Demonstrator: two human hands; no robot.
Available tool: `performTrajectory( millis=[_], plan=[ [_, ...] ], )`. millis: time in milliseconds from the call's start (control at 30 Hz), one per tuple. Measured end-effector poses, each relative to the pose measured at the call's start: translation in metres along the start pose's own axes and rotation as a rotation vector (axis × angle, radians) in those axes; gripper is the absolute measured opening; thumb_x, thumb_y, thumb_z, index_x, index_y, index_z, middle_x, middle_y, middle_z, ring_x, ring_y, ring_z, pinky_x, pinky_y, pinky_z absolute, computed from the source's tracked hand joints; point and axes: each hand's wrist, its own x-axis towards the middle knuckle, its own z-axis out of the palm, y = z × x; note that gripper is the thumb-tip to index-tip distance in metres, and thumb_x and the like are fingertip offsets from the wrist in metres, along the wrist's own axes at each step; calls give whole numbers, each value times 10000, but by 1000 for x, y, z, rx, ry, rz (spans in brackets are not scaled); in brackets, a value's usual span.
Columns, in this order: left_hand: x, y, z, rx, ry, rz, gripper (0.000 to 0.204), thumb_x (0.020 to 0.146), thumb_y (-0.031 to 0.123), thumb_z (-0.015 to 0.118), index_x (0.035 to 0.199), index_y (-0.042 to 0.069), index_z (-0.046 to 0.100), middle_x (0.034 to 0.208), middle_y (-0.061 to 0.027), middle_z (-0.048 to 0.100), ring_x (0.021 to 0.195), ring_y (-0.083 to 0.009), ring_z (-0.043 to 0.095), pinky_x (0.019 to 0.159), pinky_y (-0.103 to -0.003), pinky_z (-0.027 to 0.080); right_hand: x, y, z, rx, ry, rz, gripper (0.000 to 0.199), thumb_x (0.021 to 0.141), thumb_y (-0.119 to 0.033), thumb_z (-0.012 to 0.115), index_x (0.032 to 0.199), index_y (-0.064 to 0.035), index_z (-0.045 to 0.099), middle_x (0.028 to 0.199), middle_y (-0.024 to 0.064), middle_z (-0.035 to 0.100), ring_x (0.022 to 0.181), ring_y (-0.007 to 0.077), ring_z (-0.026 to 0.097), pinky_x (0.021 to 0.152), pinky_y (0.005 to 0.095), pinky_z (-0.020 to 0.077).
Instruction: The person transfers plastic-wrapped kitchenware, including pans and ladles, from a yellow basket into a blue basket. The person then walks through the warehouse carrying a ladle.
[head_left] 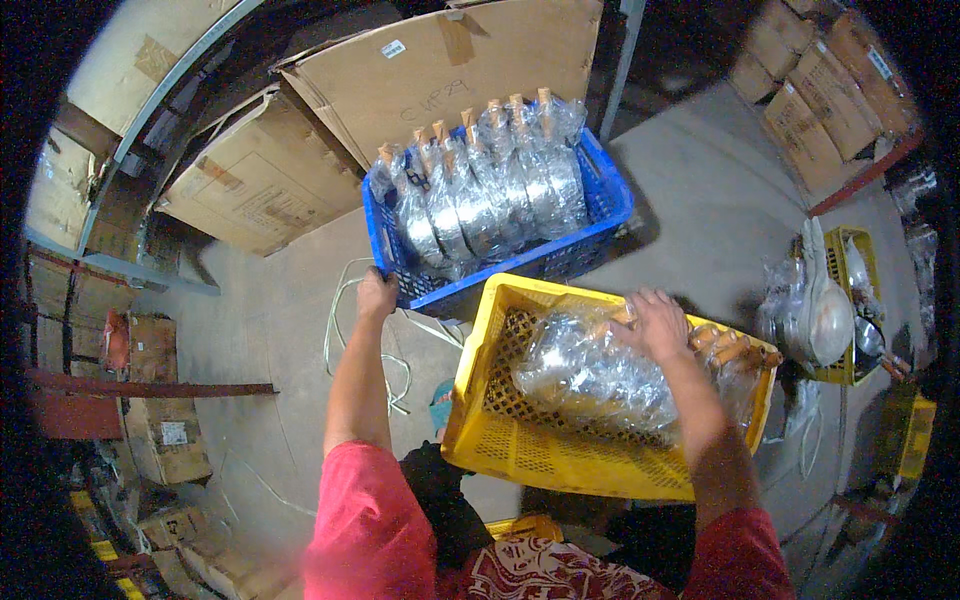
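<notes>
Hands are busy at two plastic crates on a grey floor. The left hand [376,294] reaches out to the blue crate [600,205] and its fingers curl over the near left corner of the rim, gripping it. Inside that blue crate stand shiny pans wrapped in clear plastic bags [485,190], packed side by side in a row, with their light wooden handles [468,122] pointing up and away. The right hand [655,322] lies flat with fingers spread a little on a crinkly bundle of bagged pans [590,375] in the yellow crate [500,410]. It presses on top of the bundle; whether it grips it I cannot tell. The yellow crate sits just in front of the blue one, very close to it, nearer the person. More wooden handles [735,348] poke out at the yellow crate's right end. Big brown cardboard boxes [440,65] lean behind the blue crate. To the right, well apart, is a smaller yellow basket [850,250] with more wrapped pans. White cord [345,330] lies loose on the floor near the left arm.
</notes>
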Motion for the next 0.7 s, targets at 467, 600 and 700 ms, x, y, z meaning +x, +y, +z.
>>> performTrajectory(
  millis=[467,600,700],
  plan=[
    [-151,-103,21,-453,154,-120,396,853,262,655,1061,-69,589,940,-249,699,887,-362,696,795,-466,534,-12,-4,21,-110,141,-30,620,760,-554,724,1150,-75,671,1216,140,631,1122,339,583,952,459,486],
    [-171,-122,15,-544,162,-273,444,850,246,665,1155,-67,581,970,-238,711,920,-330,698,845,-450,533,-9,0,26,4,92,-40,581,768,-505,734,1144,-68,662,1208,150,639,1127,349,584,958,438,483],
    [-168,-151,-17,-327,133,-292,421,858,242,665,1138,-67,603,880,-191,718,800,-301,707,758,-445,554,-7,-2,31,-17,188,-69,525,754,-469,751,1083,-70,660,1141,136,647,1058,352,599,932,453,486]
  ],
)
